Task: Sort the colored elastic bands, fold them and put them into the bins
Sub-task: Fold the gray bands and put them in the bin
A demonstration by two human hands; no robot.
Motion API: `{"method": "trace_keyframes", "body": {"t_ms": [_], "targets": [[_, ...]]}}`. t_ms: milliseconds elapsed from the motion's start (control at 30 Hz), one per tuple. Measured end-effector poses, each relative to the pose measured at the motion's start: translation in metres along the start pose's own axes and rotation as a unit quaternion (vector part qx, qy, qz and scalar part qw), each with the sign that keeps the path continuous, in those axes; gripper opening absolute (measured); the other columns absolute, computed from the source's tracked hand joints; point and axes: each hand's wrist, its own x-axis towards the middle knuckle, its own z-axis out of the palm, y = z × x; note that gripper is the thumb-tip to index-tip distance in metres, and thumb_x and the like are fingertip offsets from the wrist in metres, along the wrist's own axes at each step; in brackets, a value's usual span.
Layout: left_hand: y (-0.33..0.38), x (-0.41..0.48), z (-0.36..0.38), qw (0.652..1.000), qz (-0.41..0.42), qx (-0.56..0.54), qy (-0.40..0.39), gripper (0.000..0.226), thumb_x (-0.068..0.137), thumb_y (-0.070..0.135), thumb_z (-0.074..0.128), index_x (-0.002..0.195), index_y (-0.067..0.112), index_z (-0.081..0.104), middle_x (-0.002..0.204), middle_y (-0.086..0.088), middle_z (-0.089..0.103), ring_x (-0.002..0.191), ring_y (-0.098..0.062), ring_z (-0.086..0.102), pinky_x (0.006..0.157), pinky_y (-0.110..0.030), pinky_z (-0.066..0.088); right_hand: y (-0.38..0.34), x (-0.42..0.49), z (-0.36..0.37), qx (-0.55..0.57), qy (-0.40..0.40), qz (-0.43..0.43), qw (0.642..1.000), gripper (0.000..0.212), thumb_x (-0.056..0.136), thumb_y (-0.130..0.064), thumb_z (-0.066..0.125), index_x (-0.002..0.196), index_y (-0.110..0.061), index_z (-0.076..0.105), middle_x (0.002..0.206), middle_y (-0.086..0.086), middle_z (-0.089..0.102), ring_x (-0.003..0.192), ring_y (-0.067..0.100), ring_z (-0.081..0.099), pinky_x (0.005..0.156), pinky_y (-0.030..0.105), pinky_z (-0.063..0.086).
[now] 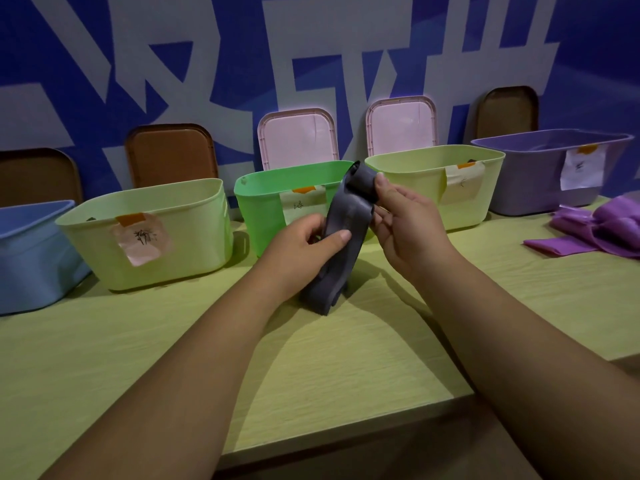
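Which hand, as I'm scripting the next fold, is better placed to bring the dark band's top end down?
Right. The right hand pinches the top end of the dark band, while the left hand grips its middle, likely steadying it as the pivot.

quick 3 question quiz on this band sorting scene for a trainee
1. True or false: the left hand and the right hand both hold the dark grey band.
2. Counting the green bin, how many bins stand in the row? A) three B) five C) seven
3. Fill in: the loose purple bands lie on the table to the person's ____.

Key: 1 true; 2 B; 3 right
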Motion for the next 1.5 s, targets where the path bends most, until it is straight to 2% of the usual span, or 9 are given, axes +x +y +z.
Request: {"method": "trace_keyframes", "body": {"t_ms": [100, 267, 433, 533, 800, 1000, 1167, 1300, 1500], "targets": [[0.008, -0.003, 0.000, 0.993, -0.023, -0.105, -0.041, 0.022, 0.105, 0.038, 0.067, 0.107, 0.016, 0.070, 0.101, -0.011, 0.078, 0.091, -0.020, 0.072, 0.085, -0.044, 0.058, 0.001, 0.003, -0.001, 0.008, 0.007, -0.011, 1.000, 0.024, 0.109, -0.016, 0.060, 0.120, 0.003, 0.069, 0.121, 0.026, 0.074, 0.108, 0.030, 0.073, 0.088, 0.026, 0.063], [0.020, -0.012, 0.009, 0.962, -0.100, -0.238, -0.085, 0.023, 0.110, 0.032, 0.059, 0.113, 0.011, 0.066, 0.077, -0.011, 0.071, 0.056, -0.021, 0.064, 0.052, -0.030, 0.055, 0.004, 0.011, -0.004, -0.045, 0.028, -0.026, 0.998, 0.016, 0.107, -0.016, 0.064, 0.109, -0.002, 0.071, 0.105, 0.019, 0.075, 0.093, 0.022, 0.075, 0.080, 0.025, 0.062], [0.001, -0.007, 0.009, 0.991, -0.086, -0.081, -0.067, 0.045, 0.094, 0.064, 0.067, 0.103, 0.020, 0.075, 0.096, -0.005, 0.082, 0.089, -0.028, 0.077, 0.093, -0.054, 0.061, 0.016, 0.018, -0.010, -0.219, 0.049, -0.047, 0.973, 0.010, 0.104, -0.024, 0.071, 0.103, -0.016, 0.077, 0.104, 0.009, 0.079, 0.100, 0.026, 0.073, 0.099, 0.048, 0.060], [0.003, -0.005, 0.002, 0.994, -0.086, -0.006, -0.061, 0.041, 0.101, 0.060, 0.065, 0.099, 0.022, 0.078, 0.090, 0.006, 0.082, 0.082, -0.014, 0.076, 0.076, -0.033, 0.054, 0.018, 0.017, -0.011, -0.251, 0.048, -0.056, 0.965, 0.008, 0.103, -0.024, 0.072, 0.103, -0.019, 0.077, 0.105, 0.007, 0.080, 0.105, 0.028, 0.075, 0.103, 0.052, 0.060], [0.001, -0.006, 0.000, 0.996, -0.079, 0.035, -0.015, 0.074, 0.091, 0.084, 0.055, 0.079, 0.011, 0.063, 0.072, 0.001, 0.053, 0.070, -0.016, 0.051, 0.074, -0.036, 0.040, 0.016, 0.014, -0.011, -0.257, 0.014, -0.059, 0.965, 0.016, 0.106, -0.020, 0.067, 0.117, -0.012, 0.075, 0.094, -0.001, 0.076, 0.074, 0.002, 0.069, 0.073, 0.026, 0.055], [0.010, 0.000, 0.002, 0.993, -0.021, -0.105, 0.044, 0.026, 0.104, 0.046, 0.066, 0.128, 0.035, 0.069, 0.109, 0.007, 0.080, 0.101, -0.008, 0.076, 0.098, -0.045, 0.062, 0.015, 0.012, -0.010, -0.249, -0.032, -0.037, 0.967, 0.029, 0.108, -0.027, 0.064, 0.123, -0.004, 0.074, 0.081, -0.002, 0.070, 0.074, 0.013, 0.063, 0.078, 0.033, 0.055], [0.009, 0.004, 0.008, 0.993, 0.028, -0.052, 0.105, 0.051, 0.100, 0.028, 0.076, 0.146, 0.037, 0.056, 0.094, 0.002, 0.076, 0.091, -0.011, 0.076, 0.087, -0.046, 0.065, 0.016, 0.006, -0.005, -0.276, -0.033, -0.042, 0.960, 0.029, 0.105, -0.033, 0.068, 0.117, -0.008, 0.077, 0.102, 0.023, 0.074, 0.092, 0.035, 0.067, 0.102, 0.060, 0.056], [0.007, 0.003, 0.010, 0.987, 0.056, 0.040, 0.148, 0.053, 0.096, 0.029, 0.077, 0.142, 0.044, 0.054, 0.094, 0.011, 0.070, 0.082, -0.010, 0.071, 0.075, -0.043, 0.064, 0.016, 0.003, -0.003, -0.320, -0.017, -0.054, 0.946, 0.027, 0.108, -0.034, 0.064, 0.117, -0.013, 0.078, 0.110, 0.016, 0.079, 0.109, 0.039, 0.074, 0.098, 0.053, 0.060], [0.010, 0.001, 0.012, 0.977, 0.068, 0.102, 0.175, 0.054, 0.092, 0.027, 0.080, 0.137, 0.041, 0.055, 0.092, 0.012, 0.066, 0.082, -0.006, 0.066, 0.071, -0.038, 0.059, 0.020, 0.002, -0.004, -0.393, -0.001, -0.058, 0.918, 0.036, 0.108, -0.050, 0.058, 0.113, -0.021, 0.077, 0.103, 0.013, 0.077, 0.095, 0.026, 0.075, 0.092, 0.055, 0.062]]}}
